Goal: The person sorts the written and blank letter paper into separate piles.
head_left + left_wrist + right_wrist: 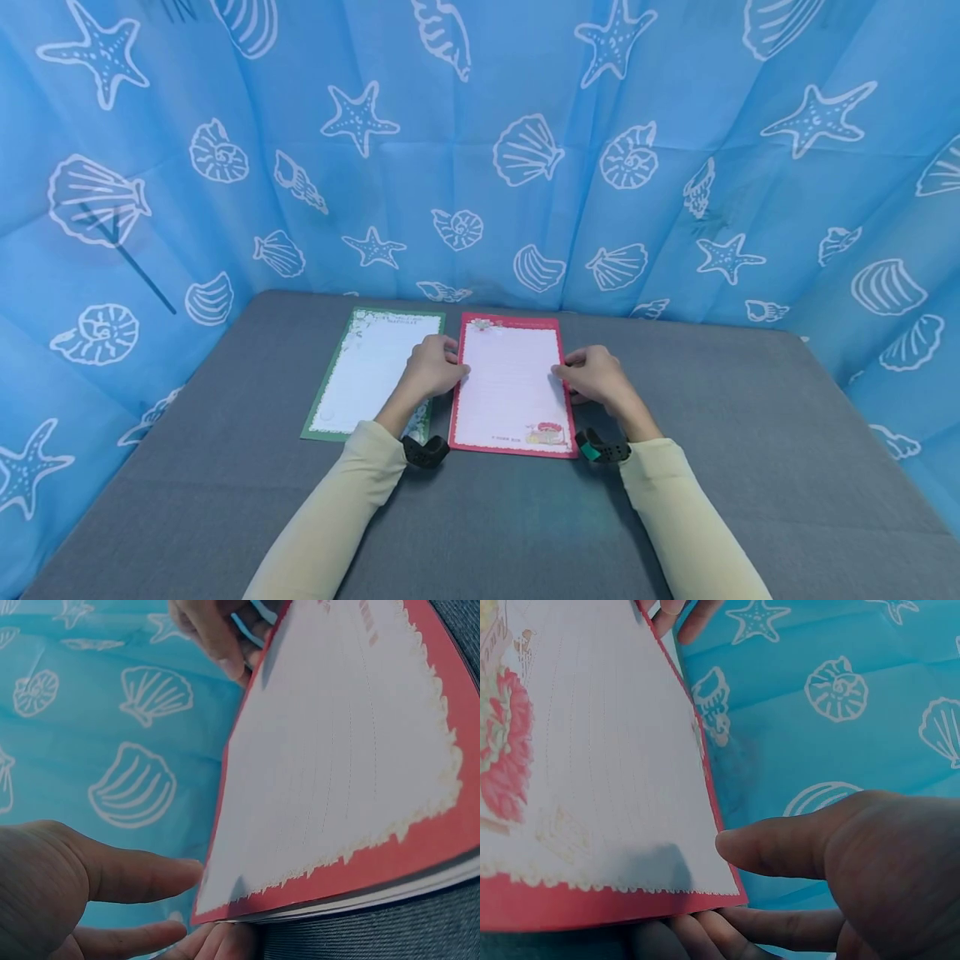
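Widest passage over the grey table (742, 400), at right of the frame, outside the right hand (597, 377). Further room at left, up to the green notepad (363, 367), and at bottom centre, between left sleeve (337, 508) and right sleeve (690, 512). Blocked at centre by the red notepad (510, 383), pinched at both side edges. Between notepads, only a narrow strip, obstructed by the left hand (433, 371). Bounded across the top by the blue curtain (465, 167).

No legible text; print (506, 439) on red-bordered sheet (513, 383) and green-bordered sheet (367, 367) too small.
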A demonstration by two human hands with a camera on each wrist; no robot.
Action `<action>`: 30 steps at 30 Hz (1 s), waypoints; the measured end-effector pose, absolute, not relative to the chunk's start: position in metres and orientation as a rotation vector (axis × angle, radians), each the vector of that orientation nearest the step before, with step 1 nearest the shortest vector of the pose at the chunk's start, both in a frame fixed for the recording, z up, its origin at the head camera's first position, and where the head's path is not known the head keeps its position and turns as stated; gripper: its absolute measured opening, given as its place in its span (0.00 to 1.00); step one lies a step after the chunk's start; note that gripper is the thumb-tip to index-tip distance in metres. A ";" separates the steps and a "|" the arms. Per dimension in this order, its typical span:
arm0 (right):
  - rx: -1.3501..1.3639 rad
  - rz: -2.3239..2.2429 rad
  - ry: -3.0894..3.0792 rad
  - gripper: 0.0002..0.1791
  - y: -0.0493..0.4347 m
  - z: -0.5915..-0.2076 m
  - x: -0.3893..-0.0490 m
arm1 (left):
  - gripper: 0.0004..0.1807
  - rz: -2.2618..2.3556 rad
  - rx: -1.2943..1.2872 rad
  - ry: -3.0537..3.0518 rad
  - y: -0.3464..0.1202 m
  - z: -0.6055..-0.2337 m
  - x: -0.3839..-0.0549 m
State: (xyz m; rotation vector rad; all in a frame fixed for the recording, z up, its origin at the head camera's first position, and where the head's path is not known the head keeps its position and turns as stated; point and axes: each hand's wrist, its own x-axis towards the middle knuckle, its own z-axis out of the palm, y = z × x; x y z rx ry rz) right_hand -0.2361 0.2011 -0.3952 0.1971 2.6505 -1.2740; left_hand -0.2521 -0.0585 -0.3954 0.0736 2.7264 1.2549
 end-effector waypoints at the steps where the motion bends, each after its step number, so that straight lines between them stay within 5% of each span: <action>1: 0.198 -1.274 2.652 0.23 0.201 -0.395 -0.236 | 0.26 1.253 0.076 2.729 -0.058 -0.395 -0.252; 30: 0.198 -1.244 2.692 0.23 0.204 -0.390 -0.233 | 0.17 1.128 0.123 2.902 -0.051 -0.393 -0.246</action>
